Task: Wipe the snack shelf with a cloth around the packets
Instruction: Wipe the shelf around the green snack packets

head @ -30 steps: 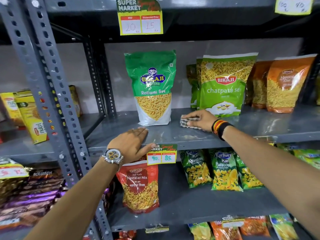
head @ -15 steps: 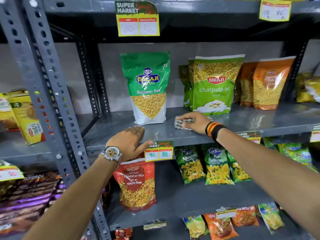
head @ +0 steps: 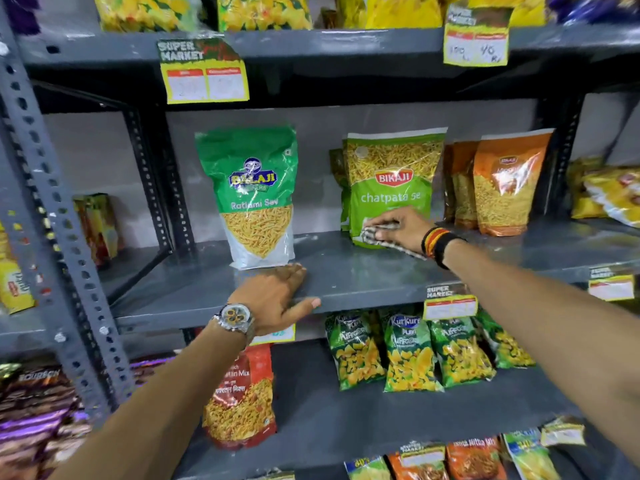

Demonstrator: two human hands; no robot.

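Observation:
The grey metal snack shelf carries a green Ratlami Sev packet, a light green chatpata sev packet and orange packets. My right hand presses a checked cloth against the shelf at the foot of the chatpata sev packet. My left hand lies flat on the shelf's front edge, just in front of the Ratlami Sev packet, fingers spread, holding nothing. A watch sits on the left wrist, bands on the right.
A perforated upright post stands at the left. Price tags hang from the shelf above. The lower shelf holds a red Navratan Mix packet and green Kurkure packets. Yellow packets lie at the far right.
My right hand has slid the cloth back and to the right, up against the base of the chatpata sev packet. My left hand stays on the shelf edge. The view has tilted up.

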